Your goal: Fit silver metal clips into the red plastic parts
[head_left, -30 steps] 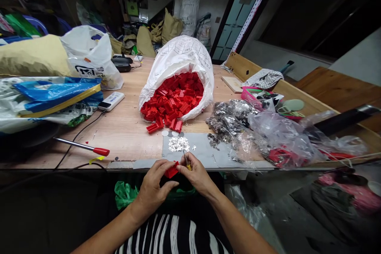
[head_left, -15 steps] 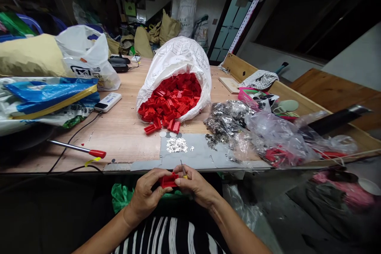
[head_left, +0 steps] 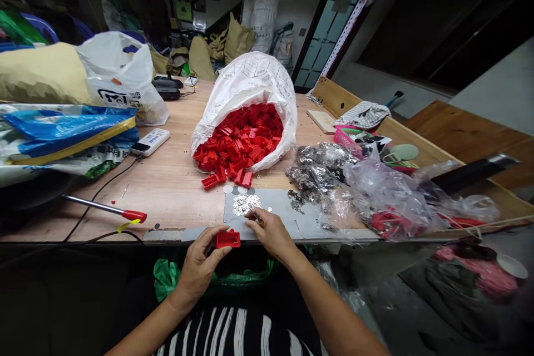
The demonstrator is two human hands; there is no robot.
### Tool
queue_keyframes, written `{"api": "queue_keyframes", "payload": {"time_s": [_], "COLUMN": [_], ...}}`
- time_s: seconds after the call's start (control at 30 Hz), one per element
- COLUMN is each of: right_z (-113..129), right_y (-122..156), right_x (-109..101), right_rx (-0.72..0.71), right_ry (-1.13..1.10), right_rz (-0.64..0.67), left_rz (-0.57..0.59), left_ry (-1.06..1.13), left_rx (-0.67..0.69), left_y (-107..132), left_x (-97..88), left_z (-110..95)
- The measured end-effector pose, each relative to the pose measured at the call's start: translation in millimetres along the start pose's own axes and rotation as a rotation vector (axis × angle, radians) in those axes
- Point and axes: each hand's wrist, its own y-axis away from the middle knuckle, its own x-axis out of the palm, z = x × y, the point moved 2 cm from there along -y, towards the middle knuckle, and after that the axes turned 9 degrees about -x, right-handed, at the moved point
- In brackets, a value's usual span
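My left hand [head_left: 201, 261] holds a small red plastic box-shaped piece [head_left: 227, 240] between thumb and fingers, just in front of the table's front edge. Its hollow side faces me, and a bit of metal shows inside at one end. My right hand [head_left: 271, 233] reaches over the grey mat [head_left: 275, 228], fingertips at the near edge of a pile of small flat silvery metal pieces [head_left: 246, 204]. Those fingers are closed round a thin tool with a yellow part [head_left: 261, 223], mostly hidden by the hand.
A white woven sack [head_left: 254, 75] lies behind the mat, red plastic pieces [head_left: 246, 139] spilling from its mouth. To the right are plastic bags of metal parts [head_left: 321, 164] and a wooden tray [head_left: 425, 136]. A red-tipped lever [head_left: 134, 216] juts in from the left.
My right hand has left the red piece and moved up and forward to the metal pile with the thin tool. My left hand has shifted slightly left and up, tilting the red piece's hollow toward me.
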Motion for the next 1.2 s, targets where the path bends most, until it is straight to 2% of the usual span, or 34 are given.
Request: {"api": "queue_keyframes", "payload": {"time_s": [0.07, 0.17, 0.33, 0.47, 0.57, 0.7, 0.8, 0.97, 1.2], "right_z": [-1.7, -3.3, -1.8, 0.2, 3.9, 12.7, 19.2, 26.6, 31.9], "right_y": [-11.4, -22.2, -29.7, -29.1, -22.9, -10.0, -1.2, 9.2, 18.3], "right_x": [2.8, 10.8, 17.2, 14.3, 10.6, 6.8, 5.5, 7.5, 7.8], "right_rx": [-0.028, 0.002, 0.036, 0.016, -0.026, -0.074, -0.081, -0.094, -0.187], "right_ry": [0.234, 0.438, 0.538, 0.477, 0.331, 0.031, -0.108, -0.136, -0.11], "right_rz": [-0.012, -0.006, 0.008, -0.016, -0.039, -0.004, 0.023, 0.033, 0.046], "left_rz": [-0.027, -0.047, -0.058, -0.101, -0.124, -0.06, -0.004, 0.069, 0.106], "left_ry": [-0.004, -0.033, -0.057, 0.026, 0.097, 0.198, 0.282, 0.363, 0.447], "left_rx": [0.003, 0.02, 0.053, 0.008, -0.022, -0.071, -0.141, -0.227, -0.266], "left_y": [-0.9, -2.0, -3.3, -4.4, -4.6, -6.5, -9.1, -9.9, -5.8], "left_x": [-1.6, -4.7, -9.1, -10.6, -9.3, -5.1, -2.5, 1.8, 4.9], "left_z": [-3.0, -5.0, -2.0, 3.9, 6.1, 2.9, 0.5, 0.0, -2.7]}}
